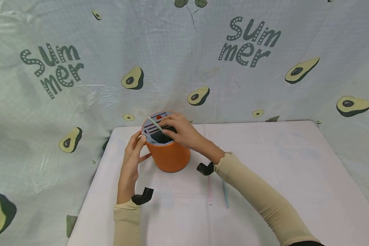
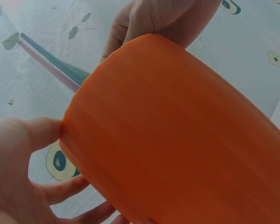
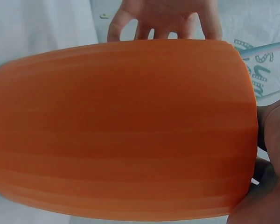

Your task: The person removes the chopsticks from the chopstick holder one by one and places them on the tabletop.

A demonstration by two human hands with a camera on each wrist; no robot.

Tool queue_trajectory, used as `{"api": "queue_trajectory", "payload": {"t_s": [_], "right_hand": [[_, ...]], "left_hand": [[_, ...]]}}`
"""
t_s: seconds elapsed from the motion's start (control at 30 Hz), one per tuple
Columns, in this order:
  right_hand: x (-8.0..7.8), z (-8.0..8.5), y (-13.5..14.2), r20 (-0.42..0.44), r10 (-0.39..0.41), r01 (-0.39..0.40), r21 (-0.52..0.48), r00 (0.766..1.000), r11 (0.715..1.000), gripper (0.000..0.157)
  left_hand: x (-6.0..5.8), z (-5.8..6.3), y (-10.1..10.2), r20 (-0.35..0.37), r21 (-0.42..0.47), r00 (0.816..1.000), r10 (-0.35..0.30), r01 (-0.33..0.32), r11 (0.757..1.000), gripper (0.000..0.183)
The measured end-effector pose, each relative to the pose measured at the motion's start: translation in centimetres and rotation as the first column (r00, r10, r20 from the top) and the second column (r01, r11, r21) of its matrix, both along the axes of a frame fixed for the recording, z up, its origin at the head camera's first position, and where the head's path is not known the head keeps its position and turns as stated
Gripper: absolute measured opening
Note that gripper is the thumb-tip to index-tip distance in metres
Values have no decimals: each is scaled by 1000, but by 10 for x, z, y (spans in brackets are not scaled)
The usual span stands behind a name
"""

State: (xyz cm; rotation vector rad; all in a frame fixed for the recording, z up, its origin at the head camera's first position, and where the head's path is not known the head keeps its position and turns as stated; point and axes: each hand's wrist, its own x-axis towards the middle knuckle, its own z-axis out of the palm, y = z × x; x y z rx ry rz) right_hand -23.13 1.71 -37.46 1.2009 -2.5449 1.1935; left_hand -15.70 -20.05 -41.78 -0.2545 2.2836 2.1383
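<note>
An orange round holder (image 1: 169, 159) with a grey slotted top stands near the table's back edge. My left hand (image 1: 131, 155) rests against its left side, fingers spread and thumb at the rim. From above, my right hand (image 1: 182, 130) reaches over the holder's dark opening and pinches a pale green straw-like stick (image 1: 154, 123), which slants across the top. Its lower end goes into the opening. In the left wrist view, a teal stick (image 2: 51, 58) and a pink stick (image 2: 46, 64) stick out past the rim. The right fingertips are partly hidden behind the holder in the right wrist view.
On the white table (image 1: 264, 164), a pink stick (image 1: 210, 191) and a blue stick (image 1: 225, 194) lie right of the holder, partly under the right forearm. A patterned sheet (image 1: 160, 44) hangs behind the table.
</note>
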Motion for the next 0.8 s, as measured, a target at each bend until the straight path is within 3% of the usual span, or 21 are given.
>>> {"api": "queue_trajectory", "payload": {"t_s": [0.5,0.8], "right_hand": [[2,-4,-1,38,-42,44,-57,998,997,8],[7,-2,-2,52,-29,34,-101,998,994,7]], "left_hand": [[0,-1,-1,3,-4,1000,2,-2,1000,63],[0,-2,-2,-2,3,1000,2,-2,1000,64]]}}
